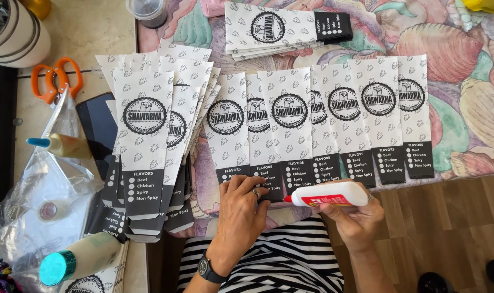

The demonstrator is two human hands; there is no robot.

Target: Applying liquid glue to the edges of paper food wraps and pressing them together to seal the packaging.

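A white glue bottle (331, 194) with a red tip is gripped sideways in the right hand (355, 217), its nozzle pointed toward the left hand (241, 209). The left hand is laid flat, fingers spread, on the dark lower edge of a row of overlapping printed paper sleeves (317, 130) (white with round black emblems). Left of it, a fanned sleeve pile (149, 141) and orange-handled scissors (57, 78) are seen on the desk (89, 32).
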